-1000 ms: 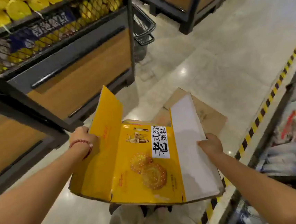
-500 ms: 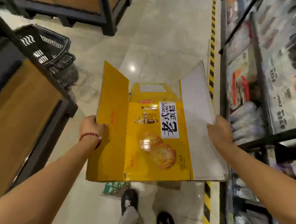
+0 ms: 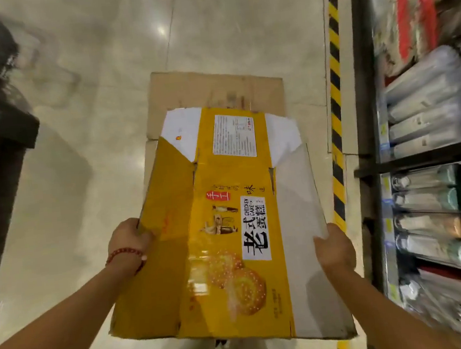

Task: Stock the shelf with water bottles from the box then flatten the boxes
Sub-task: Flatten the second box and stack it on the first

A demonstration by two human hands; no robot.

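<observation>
yellow flattened box [image 3: 223, 231]: white label [image 3: 254, 228] reads "CHICKEN CAKE" plus large black Chinese characters 老式蛋糕, red badge [image 3: 218, 197] above it reads 手工, white printed info sticker [image 3: 234, 136] near the far end too small to read.

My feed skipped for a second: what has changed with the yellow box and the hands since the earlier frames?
The yellow box has opened out: its side flaps, raised a second ago, now lie nearly level with the middle panel, and it is held over the brown cardboard on the floor. The view swung toward the shelf. Unchanged: the left hand and right hand grip its opposite edges.
</observation>
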